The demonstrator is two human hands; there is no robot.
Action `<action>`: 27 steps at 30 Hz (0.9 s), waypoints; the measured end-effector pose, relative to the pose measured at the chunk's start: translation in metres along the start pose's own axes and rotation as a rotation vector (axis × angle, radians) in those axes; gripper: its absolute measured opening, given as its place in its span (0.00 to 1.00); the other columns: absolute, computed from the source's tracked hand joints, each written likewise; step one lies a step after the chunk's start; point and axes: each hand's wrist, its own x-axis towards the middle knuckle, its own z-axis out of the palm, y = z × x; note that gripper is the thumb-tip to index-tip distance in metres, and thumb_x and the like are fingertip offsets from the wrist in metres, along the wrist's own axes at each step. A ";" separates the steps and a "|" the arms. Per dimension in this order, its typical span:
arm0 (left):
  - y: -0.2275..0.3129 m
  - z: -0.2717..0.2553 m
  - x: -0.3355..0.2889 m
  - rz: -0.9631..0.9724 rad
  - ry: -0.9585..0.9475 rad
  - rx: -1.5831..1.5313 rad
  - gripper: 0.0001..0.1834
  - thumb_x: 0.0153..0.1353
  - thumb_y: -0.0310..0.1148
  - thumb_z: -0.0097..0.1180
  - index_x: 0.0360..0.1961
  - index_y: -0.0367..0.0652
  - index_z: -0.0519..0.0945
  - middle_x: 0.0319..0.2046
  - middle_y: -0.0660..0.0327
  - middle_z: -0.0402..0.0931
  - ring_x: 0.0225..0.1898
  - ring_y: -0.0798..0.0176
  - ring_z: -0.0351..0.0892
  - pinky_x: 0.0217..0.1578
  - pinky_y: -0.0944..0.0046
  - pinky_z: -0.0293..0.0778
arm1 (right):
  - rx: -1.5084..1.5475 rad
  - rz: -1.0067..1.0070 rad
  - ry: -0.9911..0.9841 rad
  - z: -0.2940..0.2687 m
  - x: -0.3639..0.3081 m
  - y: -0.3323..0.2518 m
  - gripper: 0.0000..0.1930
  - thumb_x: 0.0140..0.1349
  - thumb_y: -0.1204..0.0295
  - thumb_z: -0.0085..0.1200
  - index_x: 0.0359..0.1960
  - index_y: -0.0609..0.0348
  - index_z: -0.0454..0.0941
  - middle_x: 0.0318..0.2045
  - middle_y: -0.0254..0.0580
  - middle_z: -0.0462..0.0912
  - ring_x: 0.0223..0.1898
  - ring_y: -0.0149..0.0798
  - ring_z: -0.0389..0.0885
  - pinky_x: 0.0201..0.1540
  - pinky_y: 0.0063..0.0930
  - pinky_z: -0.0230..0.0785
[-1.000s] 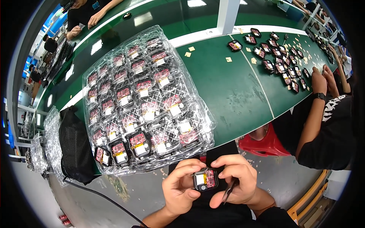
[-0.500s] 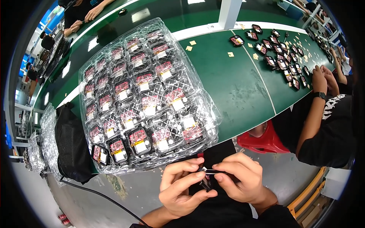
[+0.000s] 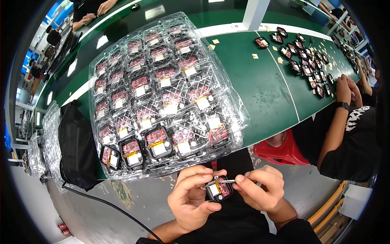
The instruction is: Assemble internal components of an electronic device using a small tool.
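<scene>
My left hand [image 3: 189, 200] is closed on the edge of a small black device housing [image 3: 222, 196], just in front of my lap. Its open face is turned up, showing a red circuit board, a white block and a strip of yellow tape. Between the thumb and fingers of my right hand [image 3: 262, 190] is a pair of metal tweezers [image 3: 228, 181]. The tips reach over the board near the yellow tape; whether they touch it I cannot tell. Beyond my hands, a stack of clear plastic trays [image 3: 233, 107] carries several similar housings, and one housing [image 3: 158, 143] lies uncovered at its near edge.
A green worktable [image 3: 264, 95] runs across, with loose housings [image 3: 306, 67] at the right. A black mesh bag [image 3: 77, 150] and a black cable [image 3: 118, 213] are at the left. A co-worker's hand [image 3: 345, 89] and a red stool [image 3: 280, 150] are at the right.
The housing in my left hand has turned from edge-on to face up, so its board now shows. The tweezers have moved over the board. The whole view has shifted slightly.
</scene>
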 end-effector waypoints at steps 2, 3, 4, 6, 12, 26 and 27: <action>0.001 -0.001 0.000 0.001 -0.011 0.000 0.31 0.56 0.32 0.73 0.56 0.28 0.74 0.56 0.48 0.66 0.58 0.48 0.76 0.61 0.41 0.76 | -0.019 -0.052 -0.034 -0.001 -0.001 0.000 0.19 0.49 0.75 0.74 0.44 0.59 0.85 0.35 0.38 0.76 0.24 0.33 0.76 0.23 0.24 0.65; 0.000 -0.001 0.000 0.004 -0.021 -0.002 0.31 0.56 0.32 0.73 0.56 0.28 0.74 0.56 0.48 0.66 0.58 0.47 0.76 0.61 0.42 0.76 | -0.036 -0.057 -0.039 -0.001 0.000 0.001 0.18 0.49 0.75 0.73 0.44 0.59 0.85 0.35 0.38 0.76 0.24 0.33 0.77 0.23 0.25 0.65; 0.000 0.001 0.000 0.005 -0.021 -0.003 0.31 0.56 0.32 0.73 0.56 0.28 0.74 0.56 0.48 0.66 0.58 0.47 0.76 0.61 0.42 0.76 | -0.053 -0.064 -0.043 -0.001 0.000 0.001 0.18 0.49 0.75 0.73 0.43 0.59 0.85 0.35 0.38 0.76 0.24 0.33 0.77 0.22 0.25 0.65; 0.003 0.007 -0.002 -0.053 0.059 0.108 0.35 0.55 0.50 0.72 0.52 0.32 0.75 0.52 0.48 0.69 0.53 0.53 0.78 0.54 0.42 0.82 | -0.051 -0.056 -0.034 0.000 -0.001 -0.001 0.17 0.50 0.75 0.73 0.43 0.59 0.85 0.34 0.37 0.77 0.23 0.33 0.77 0.22 0.25 0.65; 0.004 0.002 -0.007 -0.054 0.033 0.129 0.35 0.57 0.50 0.71 0.54 0.32 0.76 0.53 0.47 0.69 0.50 0.45 0.82 0.52 0.46 0.83 | 0.106 0.070 -0.014 0.001 0.000 -0.001 0.11 0.52 0.73 0.72 0.36 0.59 0.85 0.27 0.36 0.79 0.19 0.33 0.76 0.21 0.25 0.64; 0.006 -0.008 -0.009 -0.098 -0.037 0.010 0.32 0.59 0.37 0.71 0.58 0.24 0.75 0.58 0.46 0.67 0.56 0.42 0.78 0.57 0.49 0.78 | 0.243 0.142 -0.065 0.003 0.002 0.004 0.13 0.47 0.74 0.74 0.34 0.59 0.85 0.28 0.36 0.80 0.20 0.34 0.78 0.22 0.24 0.69; 0.006 -0.009 -0.010 -0.115 -0.023 0.019 0.32 0.59 0.38 0.70 0.57 0.24 0.75 0.57 0.46 0.67 0.56 0.42 0.79 0.57 0.49 0.78 | 0.189 0.113 -0.049 0.004 0.001 0.002 0.13 0.47 0.74 0.74 0.34 0.59 0.85 0.28 0.36 0.79 0.20 0.33 0.78 0.21 0.24 0.69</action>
